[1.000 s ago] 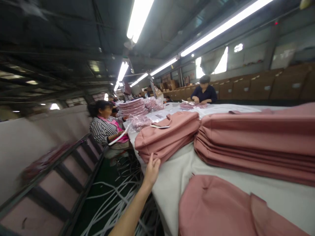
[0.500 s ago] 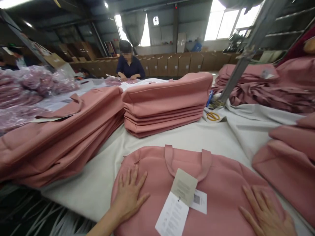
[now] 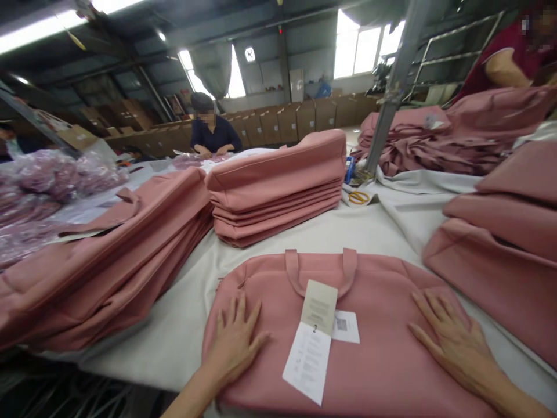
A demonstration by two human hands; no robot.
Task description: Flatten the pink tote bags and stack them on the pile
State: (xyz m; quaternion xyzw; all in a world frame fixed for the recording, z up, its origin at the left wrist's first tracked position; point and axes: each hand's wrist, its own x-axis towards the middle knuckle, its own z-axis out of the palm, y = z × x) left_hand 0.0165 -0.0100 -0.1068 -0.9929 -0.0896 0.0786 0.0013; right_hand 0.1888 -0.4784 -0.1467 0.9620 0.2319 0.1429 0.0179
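Note:
A pink handbag (image 3: 374,342) lies flat in front of me, its looped handle (image 3: 349,270) toward the far side. My left hand (image 3: 235,339) rests open on the bag's left part, fingers spread. On the right part lies my right hand (image 3: 455,337), also open with fingers apart. Between them, a folded paper tag (image 3: 311,348) hangs from the handle across the bag's front. A smaller white label (image 3: 347,327) with a square code sticks out beside it.
Behind the bag stands a pile of folded pink bags (image 3: 278,180). More pink bags are stacked left (image 3: 117,261) and right (image 3: 500,255). Yellow-handled scissors (image 3: 358,198) lie on the pale cloth (image 3: 383,226) near a metal post (image 3: 394,87). A co-worker (image 3: 213,130) works across the table.
The view has turned to the right and more of the bag's lower part shows. Both hands stay flat on the bag. A person in a dark red shirt now appears at the upper right.

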